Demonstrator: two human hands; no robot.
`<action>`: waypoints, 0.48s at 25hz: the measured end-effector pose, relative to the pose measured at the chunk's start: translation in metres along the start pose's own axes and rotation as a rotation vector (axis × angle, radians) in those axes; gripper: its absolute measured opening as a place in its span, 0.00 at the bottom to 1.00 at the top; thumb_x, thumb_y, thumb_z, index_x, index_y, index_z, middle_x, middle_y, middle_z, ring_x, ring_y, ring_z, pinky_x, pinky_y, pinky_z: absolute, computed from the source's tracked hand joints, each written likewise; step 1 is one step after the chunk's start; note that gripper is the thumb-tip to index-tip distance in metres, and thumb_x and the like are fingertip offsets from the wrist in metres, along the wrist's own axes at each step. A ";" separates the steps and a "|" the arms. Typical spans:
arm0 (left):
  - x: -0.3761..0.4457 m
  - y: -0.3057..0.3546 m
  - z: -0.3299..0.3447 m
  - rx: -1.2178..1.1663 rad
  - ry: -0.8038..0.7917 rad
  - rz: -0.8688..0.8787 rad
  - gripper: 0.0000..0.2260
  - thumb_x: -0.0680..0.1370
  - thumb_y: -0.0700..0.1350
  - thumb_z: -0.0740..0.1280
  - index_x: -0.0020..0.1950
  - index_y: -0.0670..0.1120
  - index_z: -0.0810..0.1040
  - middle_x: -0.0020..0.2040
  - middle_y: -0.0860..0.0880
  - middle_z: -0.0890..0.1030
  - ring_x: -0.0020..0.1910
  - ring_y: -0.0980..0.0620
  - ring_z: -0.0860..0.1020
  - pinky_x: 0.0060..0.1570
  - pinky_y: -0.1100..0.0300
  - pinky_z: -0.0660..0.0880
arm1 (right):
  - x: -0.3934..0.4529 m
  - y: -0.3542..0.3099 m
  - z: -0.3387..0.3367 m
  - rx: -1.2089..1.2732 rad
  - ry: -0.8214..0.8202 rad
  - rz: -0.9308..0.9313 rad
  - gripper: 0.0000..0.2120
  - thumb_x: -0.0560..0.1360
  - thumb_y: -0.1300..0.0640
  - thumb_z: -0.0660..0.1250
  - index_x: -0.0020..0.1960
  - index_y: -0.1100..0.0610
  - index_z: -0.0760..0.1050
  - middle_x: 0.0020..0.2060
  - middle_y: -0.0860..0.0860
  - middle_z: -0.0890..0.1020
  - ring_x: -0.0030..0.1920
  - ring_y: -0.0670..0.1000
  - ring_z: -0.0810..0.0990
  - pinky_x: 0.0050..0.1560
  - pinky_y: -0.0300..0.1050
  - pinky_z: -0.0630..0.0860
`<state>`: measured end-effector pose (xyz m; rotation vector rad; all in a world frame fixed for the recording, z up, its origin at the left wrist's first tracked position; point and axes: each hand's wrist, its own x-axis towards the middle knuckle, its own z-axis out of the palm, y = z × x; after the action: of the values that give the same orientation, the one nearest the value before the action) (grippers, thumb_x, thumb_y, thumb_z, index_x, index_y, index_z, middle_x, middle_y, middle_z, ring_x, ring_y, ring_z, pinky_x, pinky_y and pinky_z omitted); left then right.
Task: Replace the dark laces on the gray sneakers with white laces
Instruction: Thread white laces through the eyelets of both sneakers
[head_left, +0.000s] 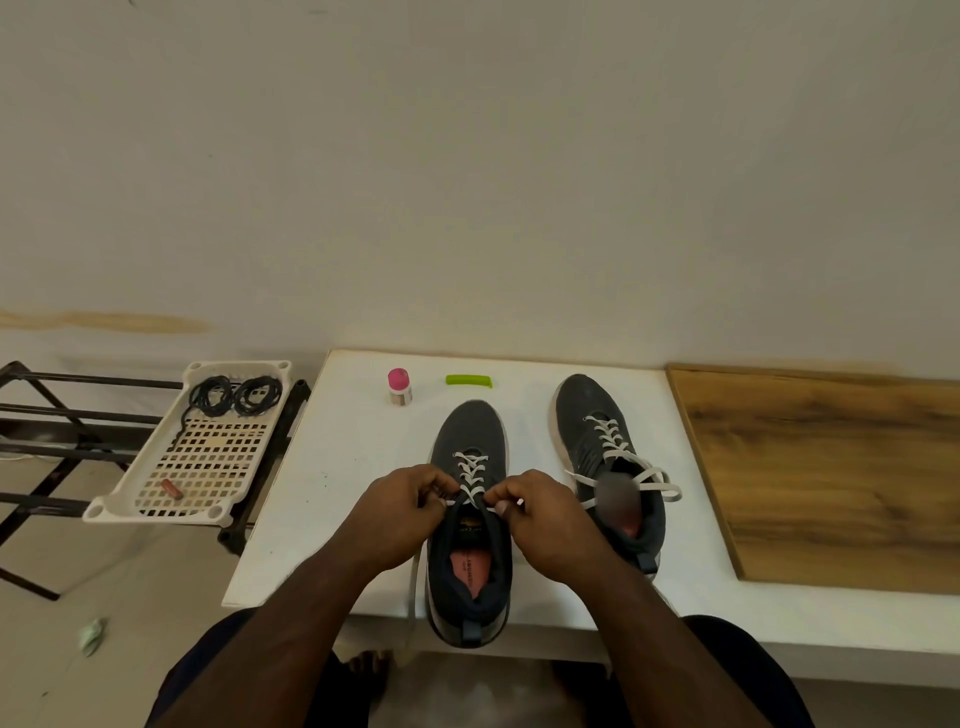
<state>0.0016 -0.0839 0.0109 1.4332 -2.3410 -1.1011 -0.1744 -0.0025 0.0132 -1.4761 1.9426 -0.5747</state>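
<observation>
where the near sneaker sits: heel toward the person, overhanging the front edge of the white table (332, 467), toe pointing at the wall
near sneaker (470, 436): gray knit upper, pale sole, pink insole showing in the opening; white lace (471, 475) crossed through the eyelets up to the top pair
left hand (402, 512): at the left side of the near sneaker's collar, fingers curled, thumb and fingertips pinching the white lace at the top eyelet
right hand (545, 519): at the right side of the same collar, fingers curled, pinching the other run of the white lace
loose lace end (413, 587): hanging down past the table's front edge, left of the near sneaker's heel
far sneaker (587, 415): just right of the near one, apart from it, toe also toward the wall, angled slightly; laced in white, with loose white ends (657, 483) looping out over its collar and onto the table
dark laces (236, 397): two coiled bundles side by side at the far end of the cream perforated tray (208, 512), well apart from both sneakers
tray: resting on a dark metal rack (62, 415) left of the table; small reddish-brown object (171, 489) near its front corner
pink-capped bottle (400, 387): upright at the table's far edge, beyond the near sneaker
green comb-like item (469, 380): lying flat, right of the bottle
wooden board (831, 478): flat on the surface to the right of the far sneaker
crumpled pale scrap (92, 635): on the floor, lower left
</observation>
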 end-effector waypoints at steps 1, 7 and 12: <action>0.000 0.000 0.000 0.002 0.002 0.003 0.10 0.80 0.41 0.63 0.56 0.53 0.81 0.41 0.57 0.81 0.39 0.58 0.79 0.34 0.72 0.68 | 0.000 0.000 -0.001 -0.002 -0.003 -0.004 0.12 0.81 0.60 0.62 0.60 0.54 0.82 0.56 0.50 0.81 0.49 0.45 0.76 0.53 0.37 0.71; 0.003 0.002 0.000 -0.015 0.063 0.015 0.09 0.81 0.43 0.63 0.55 0.53 0.80 0.45 0.56 0.82 0.43 0.60 0.78 0.38 0.72 0.68 | 0.002 0.004 0.001 0.047 0.015 0.012 0.11 0.80 0.59 0.65 0.58 0.52 0.83 0.53 0.47 0.84 0.53 0.46 0.80 0.57 0.41 0.76; 0.024 0.011 0.005 0.038 0.116 0.117 0.11 0.80 0.42 0.65 0.58 0.51 0.83 0.51 0.55 0.82 0.46 0.61 0.76 0.45 0.74 0.67 | 0.020 0.002 0.003 0.103 0.173 0.022 0.10 0.78 0.60 0.67 0.57 0.53 0.83 0.53 0.47 0.84 0.52 0.45 0.80 0.56 0.38 0.76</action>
<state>-0.0211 -0.0978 0.0097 1.3162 -2.3428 -0.9223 -0.1771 -0.0215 0.0057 -1.3786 2.0244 -0.8030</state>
